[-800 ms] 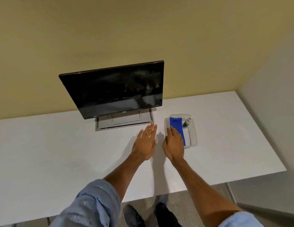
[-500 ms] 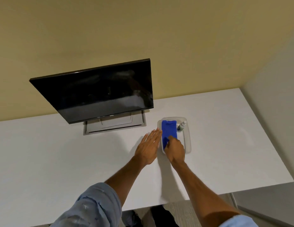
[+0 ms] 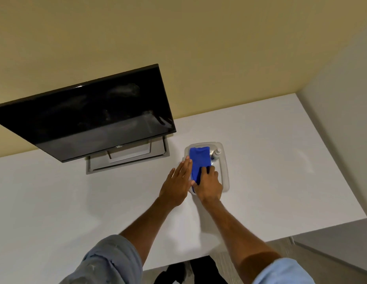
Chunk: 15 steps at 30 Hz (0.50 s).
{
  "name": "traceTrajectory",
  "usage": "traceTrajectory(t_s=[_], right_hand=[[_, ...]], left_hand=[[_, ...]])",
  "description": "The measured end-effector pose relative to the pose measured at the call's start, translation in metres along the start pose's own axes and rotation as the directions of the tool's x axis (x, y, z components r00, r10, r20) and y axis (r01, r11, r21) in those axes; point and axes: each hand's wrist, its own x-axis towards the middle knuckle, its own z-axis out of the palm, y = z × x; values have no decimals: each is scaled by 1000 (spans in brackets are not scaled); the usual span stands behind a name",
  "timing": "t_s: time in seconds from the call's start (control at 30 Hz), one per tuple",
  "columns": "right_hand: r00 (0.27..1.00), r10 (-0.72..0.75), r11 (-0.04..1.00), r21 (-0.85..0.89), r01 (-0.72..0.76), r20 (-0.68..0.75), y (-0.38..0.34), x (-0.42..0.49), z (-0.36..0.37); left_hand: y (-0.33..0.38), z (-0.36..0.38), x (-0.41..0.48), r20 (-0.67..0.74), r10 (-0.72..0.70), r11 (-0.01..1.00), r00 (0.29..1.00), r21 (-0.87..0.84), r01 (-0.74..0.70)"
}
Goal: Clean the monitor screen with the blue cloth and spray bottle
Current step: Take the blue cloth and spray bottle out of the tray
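A white worktop (image 3: 76, 201) meets a yellow wall, with the monitor (image 3: 86, 117) tilted towards the person. Beside it, a clear tray (image 3: 224, 171) keeps cloth (image 3: 199, 160) and spray bottle (image 3: 216, 154) together. The right hand (image 3: 208, 186) pinches the cloth's near end, likely to lift it; the left hand (image 3: 176, 183) lies flat and released against the tray, probably steadying it.

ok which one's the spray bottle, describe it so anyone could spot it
On the white desk, right of the monitor, sits a clear tray. The spray bottle stands in its far right corner beside the blue cloth: small, with a white cap.
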Motion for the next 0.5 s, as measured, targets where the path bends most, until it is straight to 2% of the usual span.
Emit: traceTrajectory(t_s=[0.2,0.33,0.43,0.5], right_hand=[[999,31,998,-53,-30,19,-2,5,2],[997,71,996,64,-70,-14,3,0,4],[993,112,979,177,-102,-47,7,-2,3],[985,164,959,244,-147,-52,6,1,0]], left_hand=[[4,10,-1,-7,-65,998,998,-15,65],[6,17,-4,-32,-79,997,996,-6,79],[6,21,-6,-26,-89,994,996,-60,87],[5,25,-8,-33,-84,996,996,-28,83]])
